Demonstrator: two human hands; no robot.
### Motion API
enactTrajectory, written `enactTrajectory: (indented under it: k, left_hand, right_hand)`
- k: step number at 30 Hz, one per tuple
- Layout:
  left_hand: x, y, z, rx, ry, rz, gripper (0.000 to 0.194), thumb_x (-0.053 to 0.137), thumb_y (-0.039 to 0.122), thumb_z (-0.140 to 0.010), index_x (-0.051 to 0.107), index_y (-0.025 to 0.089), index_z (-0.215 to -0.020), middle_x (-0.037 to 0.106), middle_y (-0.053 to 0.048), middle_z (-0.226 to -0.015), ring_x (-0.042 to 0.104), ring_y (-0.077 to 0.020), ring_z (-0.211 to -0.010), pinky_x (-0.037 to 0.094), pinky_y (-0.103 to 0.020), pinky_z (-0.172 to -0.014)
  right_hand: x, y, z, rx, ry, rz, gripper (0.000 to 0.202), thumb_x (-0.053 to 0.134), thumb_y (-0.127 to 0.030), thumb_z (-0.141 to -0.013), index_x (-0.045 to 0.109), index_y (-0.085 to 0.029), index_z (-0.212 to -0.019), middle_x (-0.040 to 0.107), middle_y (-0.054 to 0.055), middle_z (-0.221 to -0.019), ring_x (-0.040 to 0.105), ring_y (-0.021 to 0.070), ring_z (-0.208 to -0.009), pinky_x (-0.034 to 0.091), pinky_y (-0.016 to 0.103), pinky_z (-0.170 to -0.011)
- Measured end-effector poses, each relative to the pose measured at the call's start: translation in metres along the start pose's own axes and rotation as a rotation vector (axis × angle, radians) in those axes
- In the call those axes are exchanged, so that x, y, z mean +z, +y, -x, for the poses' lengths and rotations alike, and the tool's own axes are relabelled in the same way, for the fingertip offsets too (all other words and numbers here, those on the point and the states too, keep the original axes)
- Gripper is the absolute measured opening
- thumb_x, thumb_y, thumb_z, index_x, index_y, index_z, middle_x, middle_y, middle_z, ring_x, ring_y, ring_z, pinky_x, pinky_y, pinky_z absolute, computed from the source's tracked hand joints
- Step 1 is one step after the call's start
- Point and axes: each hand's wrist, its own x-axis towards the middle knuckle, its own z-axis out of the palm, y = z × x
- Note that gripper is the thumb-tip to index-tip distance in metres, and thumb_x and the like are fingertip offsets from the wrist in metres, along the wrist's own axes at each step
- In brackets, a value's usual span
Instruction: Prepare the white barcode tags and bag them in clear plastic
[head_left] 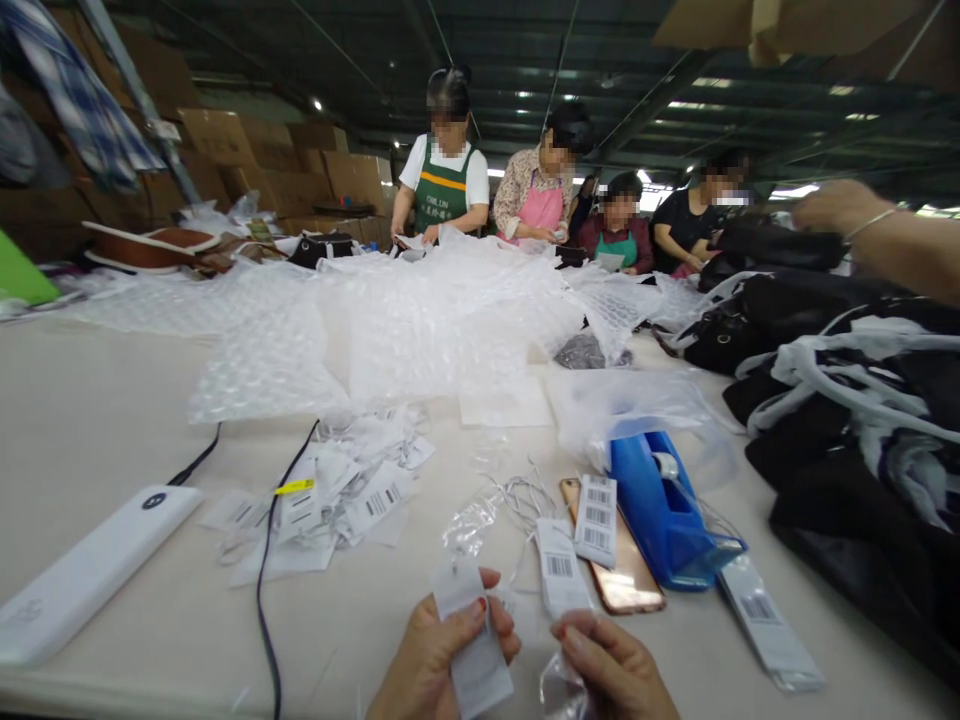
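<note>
The white rectangular paper tag (471, 640) lies at the bottom centre of the frame, just above the near edge of the pale table (97, 420). Its long axis runs nearly vertically in the frame, tilted slightly so the upper end leans toward the left and the lower end toward the right. The left hand (435, 660) is clamped on the white rectangular paper tag, thumb pressed across its face and fingers behind it. The right hand (615, 670), just right of it, pinches a small clear plastic sleeve (559, 685) between closed fingertips.

Directly above the hands, two white barcode tags (577, 545) rest side by side, one overlapping a rose-gold smartphone (619, 570) that lies flat. Touching the phone's right side stands a blue plastic tape dispenser (664, 515), with a long white barcode label strip (769, 620) at its lower right. Left of centre lies a loose pile of white printed tags (337, 500), crossed by a black cable (266, 560). A white oblong power bank (82, 575) occupies the lower left.

Sheets of clear bubble wrap (420, 320) cover the middle of the table. Black bags in plastic film (862, 400) are stacked at the right. At the upper right, another person's forearm with a bracelet (874, 225) extends into the frame. Four seated or standing workers (540, 190) occupy the far side, upper centre.
</note>
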Motion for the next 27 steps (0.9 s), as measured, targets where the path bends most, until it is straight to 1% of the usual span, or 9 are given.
enactTrajectory:
  k: [2, 4, 7, 9, 11, 13, 17, 21, 27]
  left_hand:
    - [-0.003, 0.003, 0.0, -0.015, -0.009, -0.005, 0.031, 0.076, 0.018, -0.061, 0.06, 0.012, -0.087, 0.066, -0.003, -0.058, 0.061, -0.0152, -0.051, 0.046, -0.028, -0.056]
    - [-0.008, 0.006, 0.0, -0.057, -0.053, -0.01, 0.027, 0.073, 0.017, -0.064, 0.059, 0.012, -0.087, 0.064, -0.002, -0.057, 0.058, -0.0135, -0.048, 0.044, -0.027, -0.052]
    - [-0.019, 0.013, 0.003, -0.097, -0.136, -0.023, 0.026, 0.072, 0.018, -0.064, 0.06, 0.013, -0.086, 0.062, 0.0, -0.055, 0.056, -0.0121, -0.045, 0.042, -0.026, -0.049]
    - [-0.025, 0.019, 0.007, -0.095, -0.148, -0.03, 0.027, 0.073, 0.018, -0.063, 0.06, 0.014, -0.087, 0.061, 0.001, -0.055, 0.055, -0.0115, -0.045, 0.04, -0.025, -0.049]
    - [-0.029, 0.025, 0.012, -0.109, -0.127, -0.034, 0.028, 0.074, 0.019, -0.063, 0.061, 0.016, -0.088, 0.061, 0.002, -0.055, 0.054, -0.0103, -0.045, 0.039, -0.024, -0.048]
    - [-0.032, 0.032, 0.017, -0.129, -0.106, -0.037, 0.027, 0.075, 0.019, -0.062, 0.062, 0.016, -0.086, 0.061, 0.003, -0.054, 0.053, -0.0091, -0.044, 0.037, -0.023, -0.048]
    - [-0.042, 0.045, 0.02, -0.096, -0.077, -0.027, 0.025, 0.077, 0.017, -0.06, 0.065, 0.014, -0.082, 0.061, 0.003, -0.053, 0.052, -0.0083, -0.045, 0.038, -0.022, -0.048]
    - [-0.048, 0.06, 0.019, -0.056, -0.086, 0.002, 0.024, 0.073, 0.019, -0.063, 0.066, 0.013, -0.085, 0.061, 0.001, -0.055, 0.053, -0.009, -0.046, 0.039, -0.022, -0.049]
    - [-0.036, 0.066, 0.019, -0.076, -0.053, -0.07, 0.022, 0.062, 0.034, -0.075, 0.065, 0.013, -0.081, 0.061, 0.0, -0.053, 0.054, -0.0114, -0.046, 0.041, -0.023, -0.049]
  right_hand:
    - [0.001, 0.002, -0.006, -0.037, 0.015, 0.06, 0.038, 0.077, -0.046, -0.053, 0.062, -0.015, -0.069, 0.054, -0.004, -0.047, 0.04, 0.0065, -0.04, 0.025, 0.019, -0.043]
    - [0.003, 0.005, -0.012, -0.103, -0.023, 0.205, 0.039, 0.072, -0.047, -0.059, 0.061, -0.015, -0.079, 0.051, -0.005, -0.049, 0.039, 0.0069, -0.042, 0.025, 0.019, -0.044]
    - [0.01, 0.005, -0.018, -0.221, -0.074, 0.597, 0.04, 0.06, -0.038, -0.07, 0.057, -0.014, -0.102, 0.049, -0.005, -0.054, 0.045, 0.0113, -0.049, 0.031, 0.022, -0.049]
    - [0.018, 0.001, -0.02, -0.258, -0.048, 0.918, 0.045, 0.055, -0.027, -0.071, 0.052, -0.013, -0.114, 0.056, -0.001, -0.062, 0.054, 0.0167, -0.06, 0.037, 0.026, -0.058]
    - [0.027, -0.003, -0.02, -0.247, -0.004, 1.181, 0.051, 0.052, -0.021, -0.071, 0.049, -0.013, -0.12, 0.063, 0.004, -0.071, 0.059, 0.022, -0.071, 0.039, 0.03, -0.065]
    - [0.032, -0.006, -0.02, -0.225, 0.017, 1.324, 0.051, 0.051, -0.019, -0.07, 0.049, -0.014, -0.121, 0.067, 0.008, -0.078, 0.061, 0.0251, -0.078, 0.039, 0.032, -0.069]
    - [0.036, -0.006, -0.019, -0.213, 0.038, 1.39, 0.048, 0.05, -0.021, -0.072, 0.05, -0.018, -0.121, 0.068, 0.007, -0.079, 0.062, 0.0248, -0.079, 0.04, 0.031, -0.069]
    - [0.035, -0.005, -0.018, -0.222, 0.04, 1.378, 0.046, 0.049, -0.021, -0.073, 0.051, -0.019, -0.12, 0.068, 0.006, -0.077, 0.062, 0.024, -0.077, 0.039, 0.029, -0.067]
    - [0.034, -0.004, -0.017, -0.252, 0.067, 1.35, 0.044, 0.047, -0.021, -0.074, 0.053, -0.017, -0.117, 0.068, 0.008, -0.077, 0.062, 0.026, -0.076, 0.039, 0.03, -0.066]
